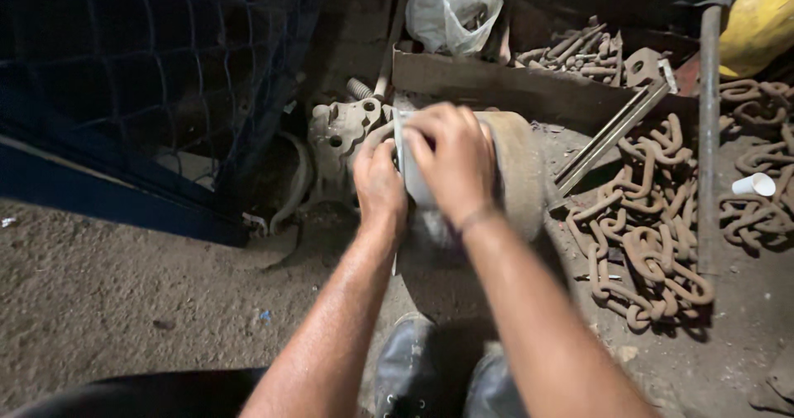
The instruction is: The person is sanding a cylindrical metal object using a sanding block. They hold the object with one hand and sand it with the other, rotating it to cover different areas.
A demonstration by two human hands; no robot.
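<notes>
Both my hands are closed on a pale flat piece [411, 178] held upright against a large rusty round metal part [521, 174] on the dirt floor. My left hand [379, 182] grips the piece's left edge from the side. My right hand [453, 157] covers its top and front, hiding most of it. A dusty cast metal bracket with holes [339, 133] lies just left of my hands. My black shoe [405, 368] stands below, between my forearms.
Heavy rusty chain [645, 236] lies heaped to the right, with a long metal bar [709, 137] across it and a small white cup [754, 185]. A plastic bag [453, 9] and a box of rusty parts [579, 50] sit behind. Blue wire fencing [141, 71] stands at left.
</notes>
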